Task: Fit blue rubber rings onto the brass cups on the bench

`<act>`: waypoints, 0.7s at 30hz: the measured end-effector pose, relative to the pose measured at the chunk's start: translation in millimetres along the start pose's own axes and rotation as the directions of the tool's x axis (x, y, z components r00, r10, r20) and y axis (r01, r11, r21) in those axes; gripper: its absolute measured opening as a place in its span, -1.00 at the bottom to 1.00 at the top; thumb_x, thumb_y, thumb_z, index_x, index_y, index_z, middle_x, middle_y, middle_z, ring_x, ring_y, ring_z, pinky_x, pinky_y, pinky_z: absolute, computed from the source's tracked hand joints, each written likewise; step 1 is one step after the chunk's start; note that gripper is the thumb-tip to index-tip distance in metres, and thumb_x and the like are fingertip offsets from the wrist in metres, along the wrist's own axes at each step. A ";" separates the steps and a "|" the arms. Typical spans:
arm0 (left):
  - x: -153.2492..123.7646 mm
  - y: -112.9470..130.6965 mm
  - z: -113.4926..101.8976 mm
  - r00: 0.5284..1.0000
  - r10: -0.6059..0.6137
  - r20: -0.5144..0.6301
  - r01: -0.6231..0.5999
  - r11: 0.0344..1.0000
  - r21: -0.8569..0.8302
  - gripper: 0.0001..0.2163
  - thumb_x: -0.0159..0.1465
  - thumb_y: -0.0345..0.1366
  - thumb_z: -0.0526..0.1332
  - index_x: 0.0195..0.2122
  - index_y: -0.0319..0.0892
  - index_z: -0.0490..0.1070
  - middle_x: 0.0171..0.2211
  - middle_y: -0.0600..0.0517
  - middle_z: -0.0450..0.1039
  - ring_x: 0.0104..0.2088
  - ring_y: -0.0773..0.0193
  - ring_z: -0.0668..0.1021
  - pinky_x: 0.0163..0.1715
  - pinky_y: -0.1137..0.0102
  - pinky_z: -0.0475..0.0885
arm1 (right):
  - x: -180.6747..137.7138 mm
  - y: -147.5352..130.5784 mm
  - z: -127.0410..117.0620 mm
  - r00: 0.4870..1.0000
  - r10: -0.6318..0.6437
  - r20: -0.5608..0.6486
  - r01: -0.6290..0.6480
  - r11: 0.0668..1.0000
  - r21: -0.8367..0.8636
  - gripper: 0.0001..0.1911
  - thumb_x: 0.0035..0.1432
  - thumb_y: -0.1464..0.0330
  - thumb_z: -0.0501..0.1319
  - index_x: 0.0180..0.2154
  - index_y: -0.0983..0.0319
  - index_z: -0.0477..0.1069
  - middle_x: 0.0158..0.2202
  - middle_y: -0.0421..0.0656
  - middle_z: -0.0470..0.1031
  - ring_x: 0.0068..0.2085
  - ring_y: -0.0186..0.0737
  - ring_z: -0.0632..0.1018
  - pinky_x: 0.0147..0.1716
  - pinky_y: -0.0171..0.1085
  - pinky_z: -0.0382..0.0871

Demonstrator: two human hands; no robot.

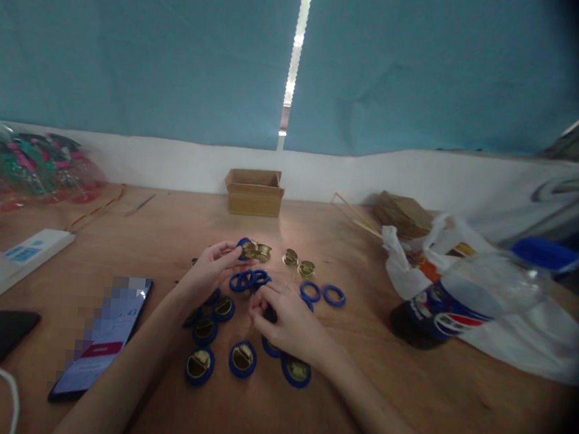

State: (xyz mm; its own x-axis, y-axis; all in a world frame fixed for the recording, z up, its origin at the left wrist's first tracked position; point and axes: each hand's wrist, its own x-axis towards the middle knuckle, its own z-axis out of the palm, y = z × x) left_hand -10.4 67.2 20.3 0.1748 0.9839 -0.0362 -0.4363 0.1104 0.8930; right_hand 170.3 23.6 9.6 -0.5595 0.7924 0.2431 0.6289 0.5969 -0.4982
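My left hand (217, 263) reaches in from the left, thumb and fingers closed together at the tips. Touching or just in front of a blue-rimmed piece (244, 243), they partly hide it; gold clip-like metal pieces (263, 252) lie beside them. My right hand (289, 317) is curled, its fingertips pinched over something dark that I cannot make out. Between the hands lie overlapping blue rings (242, 281). Round gold discs with blue rims, such as this badge-like one (243, 358) and another (199, 365), lie near my wrists.
A small open cardboard box (255, 197) stands at the back. On the left are a phone (101, 346), a power strip (15, 265) and wrapped goods (33, 167). To the right, a cola bottle (458, 304) lies tilted by a white plastic bag (525, 342). Loose blue rings (334, 296) sit right of centre.
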 end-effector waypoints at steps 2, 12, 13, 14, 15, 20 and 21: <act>0.6 0.4 -0.1 1.000 -0.003 -0.015 0.003 1.000 -0.004 -0.74 0.02 -0.28 0.41 -0.37 -0.29 0.38 -0.40 -0.09 0.57 -0.31 0.17 0.64 -0.27 0.42 0.49 | 0.0 -5.2 7.2 0.998 0.066 -0.010 -0.066 0.997 -0.044 -0.96 0.10 0.40 0.18 -0.36 0.24 0.32 -0.34 -0.15 0.43 -0.27 -0.21 0.41 -0.27 -0.27 0.22; -0.3 -1.8 1.3 1.000 -0.017 0.002 0.017 1.000 0.005 -0.74 0.03 -0.28 0.40 -0.38 -0.28 0.37 -0.35 -0.09 0.57 -0.29 0.18 0.63 -0.19 0.37 0.47 | 7.6 -20.1 20.2 0.969 0.246 0.027 -0.232 0.940 -0.252 -0.81 0.10 0.28 0.24 -0.31 0.28 0.35 -0.28 0.01 0.50 -0.18 -0.01 0.47 -0.14 -0.13 0.24; -0.6 -1.9 1.7 1.000 -0.022 0.001 0.022 1.000 0.006 -0.74 0.03 -0.28 0.40 -0.38 -0.27 0.36 -0.34 -0.09 0.57 -0.29 0.18 0.63 -0.19 0.36 0.47 | 8.4 -20.7 19.7 0.968 0.249 0.038 -0.231 0.938 -0.259 -0.80 0.09 0.27 0.25 -0.31 0.28 0.36 -0.27 0.02 0.51 -0.17 0.01 0.47 -0.13 -0.12 0.24; -0.9 -1.9 2.2 1.000 -0.025 -0.002 0.025 1.000 0.005 -0.74 0.02 -0.28 0.41 -0.38 -0.27 0.36 -0.34 -0.09 0.57 -0.29 0.18 0.63 -0.19 0.35 0.47 | 9.1 -21.1 19.3 0.967 0.252 0.046 -0.232 0.937 -0.263 -0.79 0.08 0.27 0.26 -0.31 0.28 0.36 -0.26 0.02 0.51 -0.16 0.02 0.47 -0.13 -0.12 0.24; -1.0 -2.1 2.6 1.000 -0.026 -0.003 0.026 1.000 0.004 -0.74 0.02 -0.28 0.41 -0.38 -0.27 0.36 -0.34 -0.09 0.57 -0.29 0.18 0.62 -0.19 0.35 0.47 | 9.6 -21.3 19.1 0.965 0.256 0.051 -0.234 0.935 -0.267 -0.78 0.08 0.27 0.27 -0.30 0.29 0.36 -0.24 0.03 0.52 -0.15 0.03 0.47 -0.12 -0.11 0.24; -1.2 -3.3 3.6 1.000 -0.008 0.017 0.007 1.000 0.020 -0.76 0.05 -0.26 0.39 -0.38 -0.27 0.38 -0.31 -0.10 0.57 -0.26 0.19 0.62 -0.13 0.32 0.45 | 11.1 -21.1 19.2 0.959 0.271 0.077 -0.238 0.925 -0.296 -0.75 0.05 0.29 0.31 -0.28 0.31 0.38 -0.22 0.05 0.53 -0.12 0.06 0.48 -0.12 -0.10 0.24; -1.3 -3.7 3.8 1.000 -0.006 0.018 0.006 1.000 0.023 -0.76 0.05 -0.26 0.38 -0.38 -0.27 0.38 -0.30 -0.09 0.57 -0.26 0.19 0.62 -0.13 0.32 0.45 | 11.3 -21.2 19.0 0.958 0.273 0.085 -0.236 0.924 -0.300 -0.75 0.05 0.29 0.31 -0.27 0.32 0.38 -0.22 0.05 0.53 -0.13 0.06 0.48 -0.13 -0.11 0.24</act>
State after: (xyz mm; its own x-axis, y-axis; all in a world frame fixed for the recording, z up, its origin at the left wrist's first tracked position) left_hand -5.7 65.0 18.8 0.1934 0.9805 -0.0338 -0.4148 0.1129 0.9029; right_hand 140.4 17.4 7.0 -0.4105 0.9115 0.0263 0.8756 0.4020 -0.2679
